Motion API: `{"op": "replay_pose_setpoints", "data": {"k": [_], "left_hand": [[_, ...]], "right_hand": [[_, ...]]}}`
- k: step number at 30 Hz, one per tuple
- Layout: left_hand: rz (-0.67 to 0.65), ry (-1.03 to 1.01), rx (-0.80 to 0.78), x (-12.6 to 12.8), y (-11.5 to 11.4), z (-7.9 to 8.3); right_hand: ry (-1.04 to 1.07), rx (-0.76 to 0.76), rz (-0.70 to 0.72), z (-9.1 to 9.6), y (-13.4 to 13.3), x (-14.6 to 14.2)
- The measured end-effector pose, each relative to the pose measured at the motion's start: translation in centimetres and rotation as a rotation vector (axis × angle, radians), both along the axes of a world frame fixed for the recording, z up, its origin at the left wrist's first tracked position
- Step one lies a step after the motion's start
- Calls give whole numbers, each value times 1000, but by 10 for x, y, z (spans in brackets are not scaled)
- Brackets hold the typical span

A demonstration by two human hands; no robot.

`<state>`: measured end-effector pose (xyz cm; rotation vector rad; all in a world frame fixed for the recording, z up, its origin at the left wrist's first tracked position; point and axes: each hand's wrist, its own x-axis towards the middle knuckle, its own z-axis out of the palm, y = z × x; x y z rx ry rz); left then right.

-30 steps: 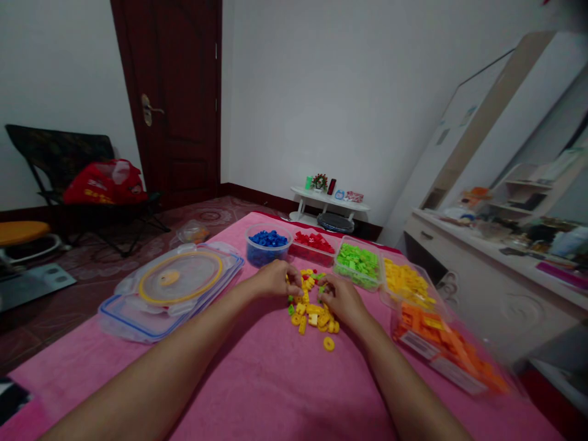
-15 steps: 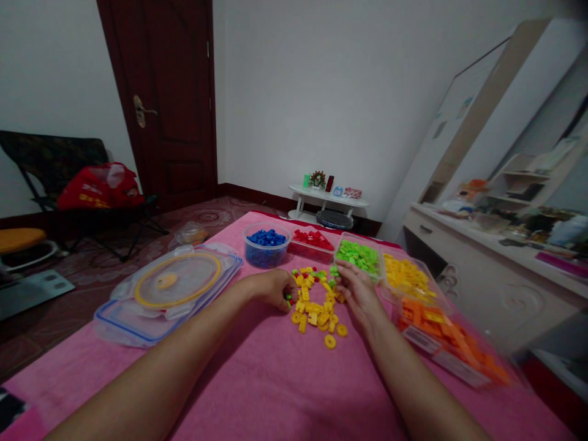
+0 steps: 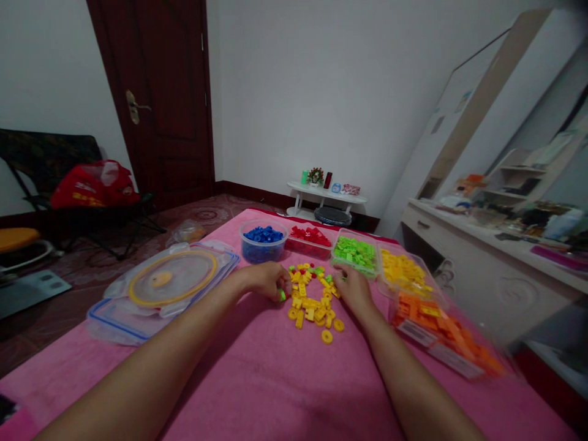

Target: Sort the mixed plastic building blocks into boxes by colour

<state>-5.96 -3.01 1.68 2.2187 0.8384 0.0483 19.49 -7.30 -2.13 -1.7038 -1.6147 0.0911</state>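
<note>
My left hand [image 3: 269,280] is closed at the left edge of a loose pile of yellow building blocks [image 3: 312,303]. A bright green building block [image 3: 282,295] shows under its curled fingers. At the pile's right edge, my right hand [image 3: 353,289] has its fingers bent inward, and what they hold, if anything, is hidden. Small red and green pieces lie among the yellow ones at the back of the pile. A yellow ring-shaped piece [image 3: 326,337] rests nearest to me on the pink cloth [image 3: 275,380].
Behind the pile stand a tub of blue pieces [image 3: 263,251], a box of red pieces [image 3: 309,250] and a box of green pieces [image 3: 353,266]. Yellow pieces [image 3: 404,272] and orange pieces [image 3: 450,334] fill containers at right. Stacked clear lids [image 3: 169,282] lie at left.
My right hand's fingers have drawn in and curled more at the pile's right edge. The left hand stays at the left edge, its green block still showing. The view has shifted slightly.
</note>
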Motion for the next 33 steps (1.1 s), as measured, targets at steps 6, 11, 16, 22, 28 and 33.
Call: {"op": "replay_pose_setpoints", "data": {"k": [6, 11, 16, 22, 28, 33], "left_hand": [[140, -268, -342, -3, 8, -3], [222, -548, -599, 2, 3, -4], [437, -807, -496, 18, -9, 5], [376, -872, 159, 40, -32, 21], [293, -772, 376, 43, -36, 16], [405, -694, 530, 31, -12, -16]], "right_hand": [[-206, -160, 46, 0, -3, -1], [0, -12, 3, 10, -6, -9], [1139, -94, 243, 32, -17, -31], [1863, -434, 588, 44, -37, -65], [1962, -469, 557, 33, -39, -81], [1893, -320, 449, 51, -36, -62]]}}
